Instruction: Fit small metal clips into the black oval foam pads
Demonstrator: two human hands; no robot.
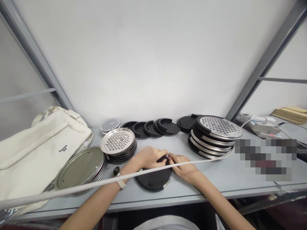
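A black round disc (153, 181) with a raised partial rim lies on the table directly in front of me, and a thin strip of shiny metal shows at its near right edge. My left hand (150, 157), with a watch (117, 172) on the wrist, has its fingers bent onto the disc's far side. On the far right edge my right hand (185, 172) grips the same disc, its fingertips close to those of the left. Parts of both hands hide the far rim. A white cord (96, 184) runs across the view in front of the disc and the hands.
Perforated metal discs (119, 141) are piled at left, beside olive-green plates (80, 167) and a cream cloth bag (48, 143). Black discs (169, 127) lie along the wall. A tall stack of metal-and-black discs (217, 127) stands right. Grey shelf posts (261, 60) flank the table.
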